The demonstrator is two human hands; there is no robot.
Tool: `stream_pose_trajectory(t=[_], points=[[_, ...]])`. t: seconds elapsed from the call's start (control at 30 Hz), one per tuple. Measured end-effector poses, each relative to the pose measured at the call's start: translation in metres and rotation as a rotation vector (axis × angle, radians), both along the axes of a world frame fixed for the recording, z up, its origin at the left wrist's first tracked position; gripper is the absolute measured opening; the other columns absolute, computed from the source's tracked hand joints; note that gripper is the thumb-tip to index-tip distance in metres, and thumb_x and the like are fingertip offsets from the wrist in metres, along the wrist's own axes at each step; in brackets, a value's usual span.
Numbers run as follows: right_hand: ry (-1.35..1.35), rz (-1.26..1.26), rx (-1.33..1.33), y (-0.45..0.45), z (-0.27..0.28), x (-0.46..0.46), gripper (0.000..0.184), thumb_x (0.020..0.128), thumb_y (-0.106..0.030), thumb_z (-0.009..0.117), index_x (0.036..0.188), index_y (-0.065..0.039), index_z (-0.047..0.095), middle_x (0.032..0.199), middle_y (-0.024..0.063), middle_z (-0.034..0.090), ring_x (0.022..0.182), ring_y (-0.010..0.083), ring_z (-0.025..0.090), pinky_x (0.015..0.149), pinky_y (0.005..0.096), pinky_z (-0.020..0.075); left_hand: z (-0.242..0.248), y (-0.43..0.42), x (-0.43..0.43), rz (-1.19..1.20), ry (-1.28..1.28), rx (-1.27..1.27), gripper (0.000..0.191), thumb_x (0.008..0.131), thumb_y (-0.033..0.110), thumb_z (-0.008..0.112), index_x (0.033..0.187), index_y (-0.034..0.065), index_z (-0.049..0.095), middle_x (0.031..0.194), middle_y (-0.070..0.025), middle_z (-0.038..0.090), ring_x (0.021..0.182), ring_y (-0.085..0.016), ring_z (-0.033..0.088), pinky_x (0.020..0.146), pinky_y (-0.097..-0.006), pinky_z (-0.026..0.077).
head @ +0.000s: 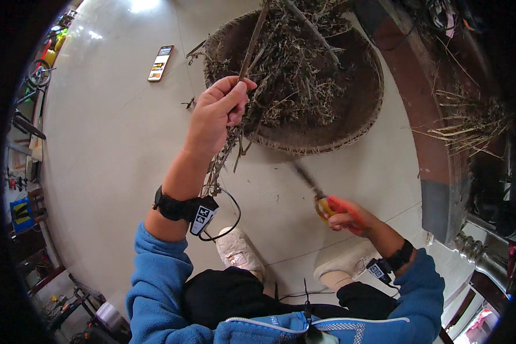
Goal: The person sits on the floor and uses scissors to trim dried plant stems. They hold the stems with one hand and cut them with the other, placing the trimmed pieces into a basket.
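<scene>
Between the thumb and fingers of my left hand [219,109] is a dry woody plant stem [256,36], its upper end reaching past the top of the view. Dried leafy sprigs [223,161] hang below that hand, over the floor. My right hand [346,216] grips scissors [324,206] with red and yellow handles. Their blades are blurred and point up and left, short of the basket's near rim. The round woven basket [357,124] holds a heap of dried plant stems and leaves [299,86]. A thicker stalk [311,28] lies across the heap.
A smartphone [161,63] with a lit screen lies on the tiled floor [112,142], left of the basket. Cut dry stalks [468,124] rest on a brown wooden surface [425,103] at the right. My light shoes [239,249] are below the hands. Assorted items line the left edge.
</scene>
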State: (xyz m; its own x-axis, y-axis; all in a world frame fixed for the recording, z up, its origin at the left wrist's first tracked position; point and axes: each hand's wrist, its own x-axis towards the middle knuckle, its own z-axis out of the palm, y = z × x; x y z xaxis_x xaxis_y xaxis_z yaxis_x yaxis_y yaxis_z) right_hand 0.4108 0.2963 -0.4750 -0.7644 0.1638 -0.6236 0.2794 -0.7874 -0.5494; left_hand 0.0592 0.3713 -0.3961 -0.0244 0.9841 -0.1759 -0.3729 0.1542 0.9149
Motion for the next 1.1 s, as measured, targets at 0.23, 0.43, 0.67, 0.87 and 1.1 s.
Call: stream_pose_trajectory(t=[0.23, 0.43, 0.67, 0.87, 1.1], points=[[0.224, -0.227, 0.396, 0.042, 0.041, -0.029, 0.098, 0.062, -0.073, 0.064, 0.130, -0.009, 0.034, 0.117, 0.0041, 0.045, 0.116, 0.0194, 0.043, 0.085, 0.0332, 0.0426, -0.014, -0.007, 0.023, -0.079, -0.096, -0.189, 0.018, 0.093, 0.020, 0.052, 0.096, 0.0030, 0.057, 0.064, 0.0059, 0.042, 0.050, -0.001, 0.031, 0.045, -0.0168, 0.024], [0.112, -0.303, 0.477, 0.058, 0.032, -0.078, 0.086, 0.071, -0.070, 0.057, 0.128, -0.009, 0.036, 0.116, 0.0051, 0.044, 0.113, 0.0192, 0.044, 0.089, 0.0382, 0.0429, -0.025, -0.019, 0.049, -0.092, 0.010, -0.239, 0.018, 0.092, 0.020, 0.053, 0.097, 0.0030, 0.058, 0.064, 0.0068, 0.042, 0.052, -0.001, 0.033, 0.046, -0.0167, 0.026], [-0.239, -0.399, 0.606, 0.083, 0.031, -0.093, 0.060, 0.083, -0.063, 0.049, 0.110, -0.009, 0.044, 0.102, 0.0036, 0.047, 0.101, 0.0151, 0.047, 0.076, 0.0349, 0.0442, -0.046, -0.026, 0.061, -0.120, 0.341, -0.191, 0.018, 0.091, 0.015, 0.054, 0.105, 0.0028, 0.058, 0.065, 0.0069, 0.044, 0.053, -0.001, 0.036, 0.046, -0.0169, 0.028], [-0.278, -0.554, 0.569, 0.086, 0.021, -0.108, 0.060, 0.086, -0.065, 0.041, 0.100, -0.008, 0.047, 0.090, 0.0030, 0.046, 0.075, 0.0123, 0.053, 0.059, 0.0265, 0.0427, -0.045, -0.025, 0.077, -0.148, 0.307, -0.259, 0.020, 0.091, 0.012, 0.053, 0.106, -0.0005, 0.057, 0.066, 0.0051, 0.048, 0.051, -0.002, 0.040, 0.044, -0.0183, 0.032], [-0.308, -0.625, 0.630, 0.095, 0.006, -0.118, 0.069, 0.082, -0.071, 0.036, 0.098, -0.004, 0.047, 0.075, 0.0017, 0.045, 0.055, 0.0106, 0.049, 0.052, 0.0242, 0.0430, -0.033, -0.019, 0.103, -0.157, 0.278, -0.269, 0.021, 0.091, 0.012, 0.053, 0.106, -0.0022, 0.057, 0.065, 0.0022, 0.053, 0.048, -0.003, 0.045, 0.040, -0.0190, 0.035]])
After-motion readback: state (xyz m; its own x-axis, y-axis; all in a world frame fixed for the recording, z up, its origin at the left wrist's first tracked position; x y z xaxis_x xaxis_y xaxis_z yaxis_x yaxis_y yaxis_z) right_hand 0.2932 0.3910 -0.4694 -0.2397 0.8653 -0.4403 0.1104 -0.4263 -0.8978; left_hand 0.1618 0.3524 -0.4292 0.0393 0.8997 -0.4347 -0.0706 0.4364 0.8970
